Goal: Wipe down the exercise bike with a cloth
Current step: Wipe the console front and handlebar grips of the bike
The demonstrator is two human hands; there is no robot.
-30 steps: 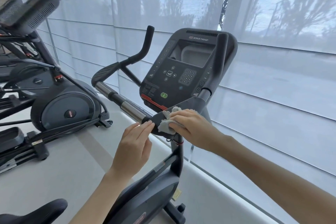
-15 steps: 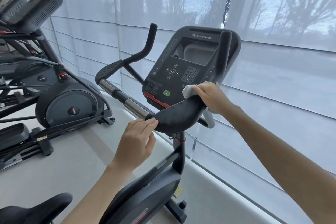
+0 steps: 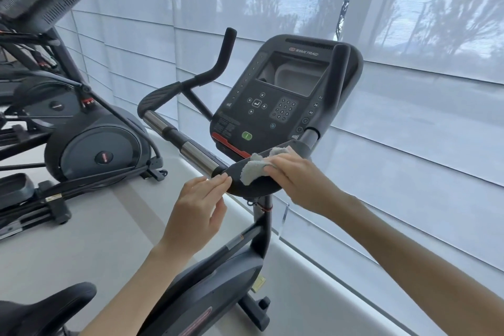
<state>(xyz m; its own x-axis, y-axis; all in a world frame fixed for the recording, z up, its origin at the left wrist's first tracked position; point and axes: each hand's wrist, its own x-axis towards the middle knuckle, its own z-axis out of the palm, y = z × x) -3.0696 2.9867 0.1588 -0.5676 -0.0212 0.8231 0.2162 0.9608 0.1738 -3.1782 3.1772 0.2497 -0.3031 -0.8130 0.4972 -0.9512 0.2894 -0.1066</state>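
The right hand (image 3: pixel 297 180) holds a small grey cloth (image 3: pixel 252 168), with its fingers bent over the bunched cloth. It presses the cloth down on the dark middle pad (image 3: pixel 245 185) of the handlebar on the exercise bike (image 3: pixel 218 294), just under the console (image 3: pixel 272 106). The left hand (image 3: pixel 196 210) holds nothing. Its fingers are straight and close together, and their tips touch the near edge of the same pad, right beside the shiny metal grip (image 3: pixel 196 154). The two hands are near each other but do not touch. White letters at the top of the console say "STAR TRAC". The console also has a number pad, a green button, and the small numbers 32, 36 and 40 down its right side. Another big exercise machine (image 3: pixel 95 150) stands to the left, and a pale window blind (image 3: pixel 409 131) hangs behind the bike.
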